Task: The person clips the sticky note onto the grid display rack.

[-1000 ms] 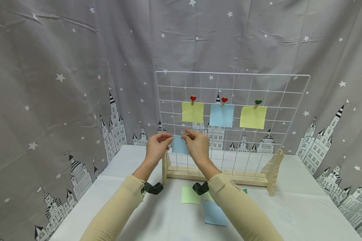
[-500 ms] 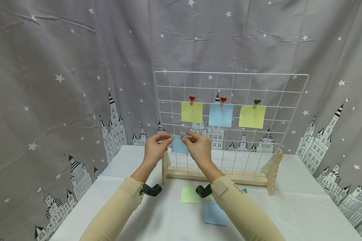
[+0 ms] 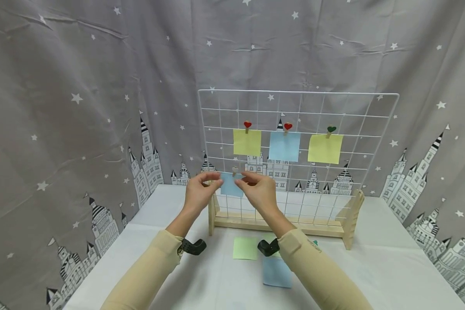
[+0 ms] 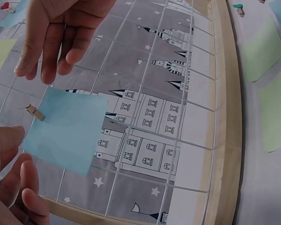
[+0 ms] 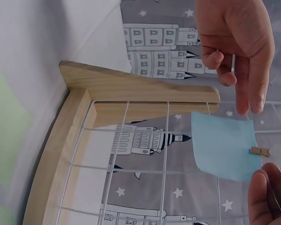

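A light blue sticky note [image 3: 231, 186] hangs on the lower left of a white wire grid [image 3: 306, 113]. At its top edge sits a small wooden clothespin [image 4: 34, 112] with a pale top, gripping the note. Beside the note's left edge is my left hand [image 3: 199, 191], thumb and forefinger apart and very close to the corner. My right hand [image 3: 260, 190] is at the right edge, its fingers extended and separate from the paper. In the right wrist view, the clothespin [image 5: 260, 151] stands between the two hands, held by neither.
Higher on the grid, heart-topped clothespins hold a yellow note [image 3: 247, 143], a blue note [image 3: 284, 147] and another yellow note [image 3: 325, 149]. A wooden base [image 3: 279, 226] supports the grid. Green [image 3: 245, 248] and blue notes [image 3: 277, 272] lie on the white table before it.
My right hand has let go of the clothespin and drawn slightly down and right. The clothespin now shows uncovered on the note's top edge. My left hand has barely moved.
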Tool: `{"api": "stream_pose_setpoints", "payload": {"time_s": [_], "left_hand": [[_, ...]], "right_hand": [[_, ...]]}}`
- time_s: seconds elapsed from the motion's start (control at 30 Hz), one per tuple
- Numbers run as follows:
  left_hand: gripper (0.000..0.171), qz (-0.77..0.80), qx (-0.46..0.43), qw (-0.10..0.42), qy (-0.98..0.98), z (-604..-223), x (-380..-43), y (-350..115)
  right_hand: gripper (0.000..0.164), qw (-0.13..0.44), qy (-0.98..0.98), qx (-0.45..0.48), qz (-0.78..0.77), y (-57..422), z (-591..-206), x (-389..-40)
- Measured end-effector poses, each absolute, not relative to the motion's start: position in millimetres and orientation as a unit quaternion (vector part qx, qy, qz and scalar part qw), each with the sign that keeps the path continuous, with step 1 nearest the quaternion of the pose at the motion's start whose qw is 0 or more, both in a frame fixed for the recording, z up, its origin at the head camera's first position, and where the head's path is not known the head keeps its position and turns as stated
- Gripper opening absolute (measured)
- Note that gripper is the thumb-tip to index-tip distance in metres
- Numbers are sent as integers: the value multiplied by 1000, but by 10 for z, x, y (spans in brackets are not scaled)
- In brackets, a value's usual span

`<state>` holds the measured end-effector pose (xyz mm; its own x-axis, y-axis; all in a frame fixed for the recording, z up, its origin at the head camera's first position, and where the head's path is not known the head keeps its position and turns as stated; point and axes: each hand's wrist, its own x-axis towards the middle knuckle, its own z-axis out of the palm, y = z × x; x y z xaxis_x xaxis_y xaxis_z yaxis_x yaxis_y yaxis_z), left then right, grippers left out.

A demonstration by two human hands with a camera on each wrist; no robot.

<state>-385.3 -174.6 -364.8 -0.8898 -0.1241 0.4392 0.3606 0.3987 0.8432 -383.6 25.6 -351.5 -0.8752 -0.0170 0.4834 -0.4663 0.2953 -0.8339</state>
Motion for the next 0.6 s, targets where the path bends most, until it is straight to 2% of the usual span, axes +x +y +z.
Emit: {"api": "stream_pose_setpoints", "payload": {"time_s": [0.6], "left_hand": [[30,-540,-67,192,-817,-3745,-3788,-1717]], "right_hand": [[36,165,-789,122,579,447,-3596,-3784]]}}
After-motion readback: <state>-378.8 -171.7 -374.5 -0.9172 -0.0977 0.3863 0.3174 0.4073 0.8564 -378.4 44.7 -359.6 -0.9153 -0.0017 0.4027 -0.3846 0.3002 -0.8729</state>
